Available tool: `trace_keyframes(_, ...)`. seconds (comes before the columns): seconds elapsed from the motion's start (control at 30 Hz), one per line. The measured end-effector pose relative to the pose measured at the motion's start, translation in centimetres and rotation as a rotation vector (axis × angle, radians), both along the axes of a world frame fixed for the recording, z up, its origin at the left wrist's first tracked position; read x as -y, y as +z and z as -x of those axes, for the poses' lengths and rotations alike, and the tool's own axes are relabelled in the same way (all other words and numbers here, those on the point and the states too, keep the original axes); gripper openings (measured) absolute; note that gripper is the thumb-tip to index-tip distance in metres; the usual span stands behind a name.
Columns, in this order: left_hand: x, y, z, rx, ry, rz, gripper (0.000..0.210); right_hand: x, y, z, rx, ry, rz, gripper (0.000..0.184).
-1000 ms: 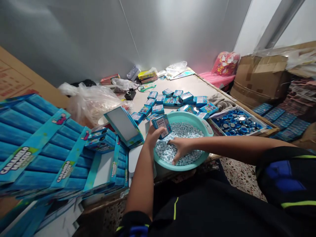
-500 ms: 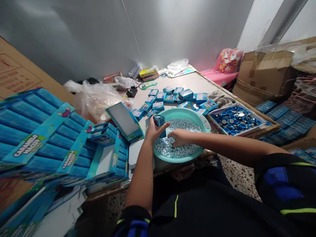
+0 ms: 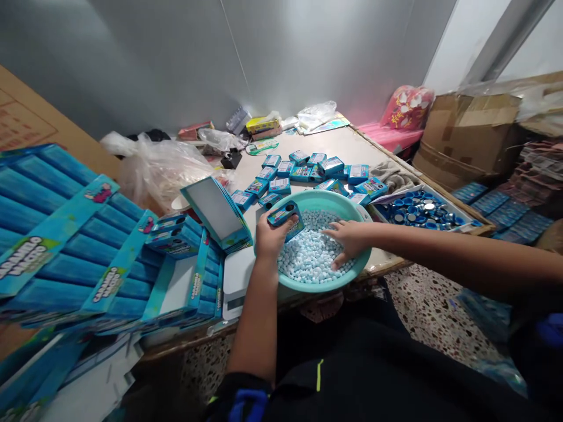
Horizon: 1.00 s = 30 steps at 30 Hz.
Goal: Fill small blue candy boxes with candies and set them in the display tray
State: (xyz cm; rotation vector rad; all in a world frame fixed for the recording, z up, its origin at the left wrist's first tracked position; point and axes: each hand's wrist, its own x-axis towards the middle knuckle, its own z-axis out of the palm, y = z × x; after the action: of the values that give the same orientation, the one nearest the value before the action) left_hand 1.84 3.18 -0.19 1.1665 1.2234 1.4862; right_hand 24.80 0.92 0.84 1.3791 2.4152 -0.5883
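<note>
While the left hand [image 3: 269,235] is closed around a small blue printed carton [image 3: 287,214], thumb across its near side and fingers behind, the light-blue pellets [image 3: 308,258] lie just below and to the right of that grip. This is the relation that counts: the carton hangs over the left part of the teal plastic basin [image 3: 321,286], so pellets and carton are near each other. It is tilted, its upturned narrow face slanting upward from the thumb's left to the far right; a dark round mark shows there, but whether it is an opening cannot be told.

To the right of the held carton, with pellets between, is the right hand [image 3: 345,241], palm down, its fingers and thumb spread apart over the pellets, the thumb tip touching them. It appears to be gripping nothing, though what lies under the palm is hidden. Of the two, the right hand is the nearer to the basin's right side, the left to its left rim.

Beyond the left grip, loose blue cartons [image 3: 279,186] are scattered; just left of that wrist sits a white flat-topped device [image 3: 238,274], and farther left, blue display cases [image 3: 109,284] lettered CARAMELO.
</note>
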Motion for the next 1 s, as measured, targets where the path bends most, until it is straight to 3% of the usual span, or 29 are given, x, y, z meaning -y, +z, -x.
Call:
trace_keyframes(0.17,-0.5,-0.7,0.4,-0.013,-0.007,0.007,0.068,-1.0,-3.1,3.1,-0.056,-0.047,-0.057,0.133)
trace_keyframes(0.33,-0.7,-1.6,1.0,-0.116,0.082,-0.014,0.068,-3.4,-4.2,5.9,-0.040,-0.145,-0.072,0.144)
trace_keyframes(0.43,-0.6,-1.7,1.2,-0.234,0.098,0.016,0.058,-3.9,-4.4,6.2,-0.039,-0.136,-0.110,0.136)
trace_keyframes(0.57,-0.1,-1.0,1.0,-0.328,-0.010,0.074,0.049,-3.8,-4.2,5.5,-0.097,-0.051,-0.162,0.118)
trace_keyframes(0.7,0.5,-0.3,0.7,-0.425,-0.054,0.097,0.056,-3.5,-3.6,4.9,-0.165,0.029,-0.097,0.102)
trace_keyframes(0.83,0.6,-0.2,0.7,-0.462,-0.087,0.115,0.062,-2.7,-3.1,4.5,-0.212,0.027,0.036,0.102)
trace_keyframes(1.0,0.2,-0.5,0.7,-0.516,-0.084,0.077,0.047,-1.4,-2.6,4.3,-0.263,0.044,0.049,0.100)
